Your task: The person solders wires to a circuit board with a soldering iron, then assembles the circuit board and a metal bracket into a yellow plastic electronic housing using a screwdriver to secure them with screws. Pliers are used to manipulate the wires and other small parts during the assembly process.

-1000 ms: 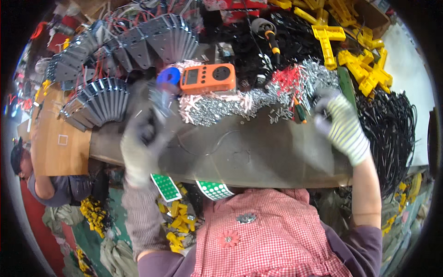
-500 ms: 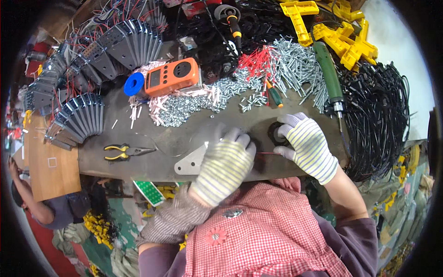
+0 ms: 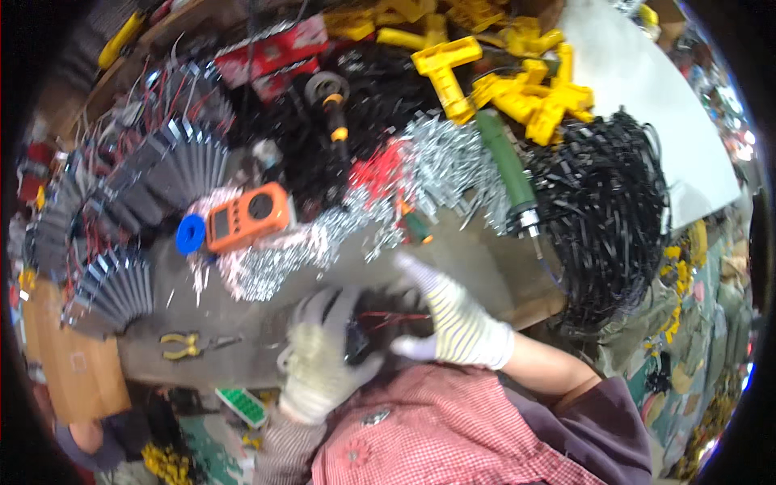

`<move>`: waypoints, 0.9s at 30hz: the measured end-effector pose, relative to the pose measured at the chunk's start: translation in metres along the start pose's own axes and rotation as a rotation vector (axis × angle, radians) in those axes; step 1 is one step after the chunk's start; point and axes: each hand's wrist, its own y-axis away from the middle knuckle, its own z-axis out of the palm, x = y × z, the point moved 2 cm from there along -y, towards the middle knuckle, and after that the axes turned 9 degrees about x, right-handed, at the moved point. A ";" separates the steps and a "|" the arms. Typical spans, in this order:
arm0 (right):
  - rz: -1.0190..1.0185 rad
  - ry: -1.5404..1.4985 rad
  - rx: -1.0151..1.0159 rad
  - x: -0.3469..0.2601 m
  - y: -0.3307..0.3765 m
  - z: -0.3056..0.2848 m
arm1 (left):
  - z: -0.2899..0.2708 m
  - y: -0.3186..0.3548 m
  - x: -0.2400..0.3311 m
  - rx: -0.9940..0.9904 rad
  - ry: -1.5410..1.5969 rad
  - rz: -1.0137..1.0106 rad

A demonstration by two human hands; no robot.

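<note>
A cluttered grey workbench (image 3: pixel 453 259) is seen from above, bent by the lens, and nearly all of its far half is buried under parts. To the right, a large tangled heap of black cable ties (image 3: pixel 606 210) is piled at the bench edge, and beyond it a cluster of yellow plastic pieces (image 3: pixel 525 89) is stacked. Along the left, fanned rows of grey metal fins (image 3: pixel 121 234) with red wires are laid in an arc. A long drift of small silvery metal parts (image 3: pixel 323 242) is spread across the middle, and an orange handheld meter (image 3: pixel 249 216) is set on it, with a blue ring (image 3: pixel 191 234) just beside its left end. A green-handled tool (image 3: pixel 505 170) is laid beside the cable ties, its metal tip pointed toward the near edge. Yellow-handled pliers (image 3: pixel 190 345) are left flat on bare bench at the near left. Close to the body, a small dark part with thin red wires (image 3: pixel 380 319) is held between both gloved hands. The left hand (image 3: pixel 319 356) is curled loosely around its left side, fingers bent inward, though how firmly it is gripped cannot be told. The right hand (image 3: pixel 449 319) is placed against the right side, fingers mostly extended, the index finger stretched toward the silvery parts.
</note>
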 end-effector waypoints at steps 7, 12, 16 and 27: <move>0.115 0.017 -0.109 -0.007 0.006 0.007 | 0.007 0.013 -0.005 -0.114 0.089 -0.001; -0.170 0.022 -0.046 -0.010 0.018 -0.007 | 0.030 -0.002 -0.001 -0.068 0.118 0.103; -0.323 0.408 -0.293 -0.005 -0.036 -0.089 | 0.032 -0.007 0.002 -0.043 0.072 0.139; 0.134 1.409 0.481 0.104 -0.332 -0.390 | 0.014 -0.023 0.013 -0.126 0.067 0.003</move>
